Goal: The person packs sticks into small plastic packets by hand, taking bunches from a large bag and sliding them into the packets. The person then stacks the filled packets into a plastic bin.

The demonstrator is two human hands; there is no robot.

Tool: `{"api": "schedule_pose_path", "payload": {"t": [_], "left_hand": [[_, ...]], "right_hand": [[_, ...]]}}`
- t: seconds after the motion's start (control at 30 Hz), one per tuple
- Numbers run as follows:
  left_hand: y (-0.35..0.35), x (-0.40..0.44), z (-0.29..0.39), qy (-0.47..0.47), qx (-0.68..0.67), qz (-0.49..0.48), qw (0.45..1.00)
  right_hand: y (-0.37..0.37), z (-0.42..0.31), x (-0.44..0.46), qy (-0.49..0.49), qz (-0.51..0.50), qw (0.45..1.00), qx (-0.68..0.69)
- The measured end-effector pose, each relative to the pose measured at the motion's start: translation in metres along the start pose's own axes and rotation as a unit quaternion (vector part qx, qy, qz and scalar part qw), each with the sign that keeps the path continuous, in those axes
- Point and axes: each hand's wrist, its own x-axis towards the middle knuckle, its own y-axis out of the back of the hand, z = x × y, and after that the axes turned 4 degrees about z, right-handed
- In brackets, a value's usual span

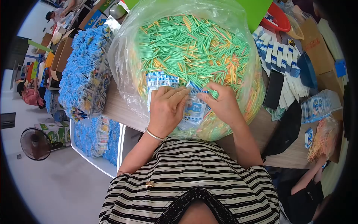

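Observation:
A big clear plastic bag [125,71] in front of me is full of short thin sticks [186,44], mostly green with some orange and pink. My left hand [167,106] lies over a small clear packet [194,108] with blue-striped edges, its fingers closed on the packet's upper part. My right hand [223,102] pinches a small bunch of green sticks [213,93] at the packet's top right edge. More blue-and-white packets [162,79] lie on the sticks just beyond my left hand. Whether the bunch is inside the packet's mouth I cannot tell.
A tall heap of blue packets [84,67] stands at left, above a white bin [96,149] of more packets. At right are a black phone [273,89], white-and-blue boxes [278,54], a red basin [278,18] and a co-worker's arm [309,179]. A fan [35,143] stands far left.

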Motion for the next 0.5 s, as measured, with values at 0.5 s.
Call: {"api": "schedule_pose_path", "payload": {"t": [0.5], "left_hand": [[-0.003,-0.013,-0.005,0.231,-0.303,-0.102,0.919]], "right_hand": [[0.0,-0.021,0.006,0.04,0.079,0.973,0.213]]}}
